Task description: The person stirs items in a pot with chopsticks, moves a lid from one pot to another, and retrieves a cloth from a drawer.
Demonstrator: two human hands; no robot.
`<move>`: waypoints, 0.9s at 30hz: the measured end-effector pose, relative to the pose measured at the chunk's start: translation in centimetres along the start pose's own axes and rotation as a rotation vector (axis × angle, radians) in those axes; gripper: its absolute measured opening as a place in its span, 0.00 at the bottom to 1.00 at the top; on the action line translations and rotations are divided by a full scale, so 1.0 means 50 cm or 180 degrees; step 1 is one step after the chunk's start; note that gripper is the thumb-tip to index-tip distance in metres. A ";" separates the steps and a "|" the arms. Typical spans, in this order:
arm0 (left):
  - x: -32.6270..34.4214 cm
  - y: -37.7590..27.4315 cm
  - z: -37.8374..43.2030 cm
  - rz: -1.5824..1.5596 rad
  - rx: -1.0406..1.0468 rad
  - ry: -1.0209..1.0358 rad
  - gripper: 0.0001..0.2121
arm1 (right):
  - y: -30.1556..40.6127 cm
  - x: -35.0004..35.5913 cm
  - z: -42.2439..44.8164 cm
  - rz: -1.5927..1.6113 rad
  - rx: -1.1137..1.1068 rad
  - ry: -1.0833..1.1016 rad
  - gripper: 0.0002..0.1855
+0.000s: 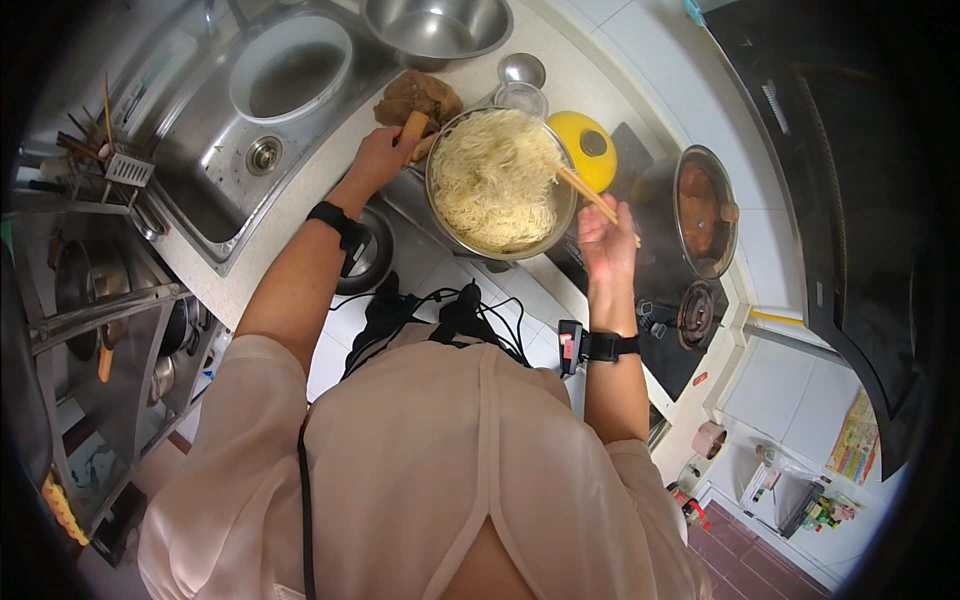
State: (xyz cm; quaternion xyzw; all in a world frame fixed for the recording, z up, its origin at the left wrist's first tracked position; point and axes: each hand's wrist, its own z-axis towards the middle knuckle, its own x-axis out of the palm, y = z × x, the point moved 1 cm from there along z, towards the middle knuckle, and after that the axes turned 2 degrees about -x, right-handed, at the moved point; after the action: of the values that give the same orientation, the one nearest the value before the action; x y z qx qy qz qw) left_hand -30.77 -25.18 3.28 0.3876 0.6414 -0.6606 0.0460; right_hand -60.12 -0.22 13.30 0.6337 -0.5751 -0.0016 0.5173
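Note:
A large round metal pan (439, 225) full of thin pale noodles (495, 176) lies before me at the counter's front edge. My left hand (379, 156) grips a wooden handle (415, 129) at the pan's left side; whether the handle belongs to this pan is hard to tell. My right hand (606, 236) holds a pair of wooden chopsticks (587, 192), with their tips in the noodles at the right side. Close to my left hand rests a crumpled brown cloth (420, 97). A yellow lid (583, 150) with a dark knob sits just beyond the pan.
On the right are a tall metal pot (686, 217) with reddish-brown contents and a black hob (664, 360). A steel sink (199, 191) holding a white basin (247, 101) is at left. A steel bowl (435, 26) and small bowls (522, 70) stand behind.

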 end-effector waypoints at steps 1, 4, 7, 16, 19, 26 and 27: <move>-0.001 -0.002 -0.002 -0.0028 -0.0029 0.0045 0.20 | 0.014 0.003 -0.007 0.0274 -0.0028 0.0164 0.19; -0.005 -0.009 -0.006 -0.0010 0.0025 -0.0014 0.19 | 0.071 0.038 -0.026 0.0477 -0.0246 0.0652 0.19; -0.006 -0.015 -0.006 -0.0032 -0.0031 0.0050 0.19 | 0.126 0.090 -0.048 -0.0069 -0.0715 0.0745 0.19; -0.001 0.014 0.005 -0.0124 -0.0117 0.0063 0.19 | 0.106 0.175 -0.132 -0.3323 -0.1855 0.0873 0.16; -0.002 0.015 0.004 -0.0068 -0.0090 0.0040 0.19 | 0.013 0.202 -0.129 -0.3303 -0.1490 0.1365 0.13; -0.005 0.007 0.002 -0.0094 -0.0042 -0.0044 0.21 | -0.189 0.183 -0.015 -0.4059 -0.2086 0.1466 0.10; -0.005 0.015 -0.001 -0.0055 -0.0039 -0.0080 0.21 | -0.198 0.182 0.004 -0.3658 -0.1696 0.1176 0.11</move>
State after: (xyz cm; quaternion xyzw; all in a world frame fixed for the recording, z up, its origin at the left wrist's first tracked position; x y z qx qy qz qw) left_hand -30.15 -25.36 2.82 0.3734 0.6481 -0.6617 0.0507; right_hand -49.95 -8.97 12.09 0.6800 -0.0270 -0.3110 0.6634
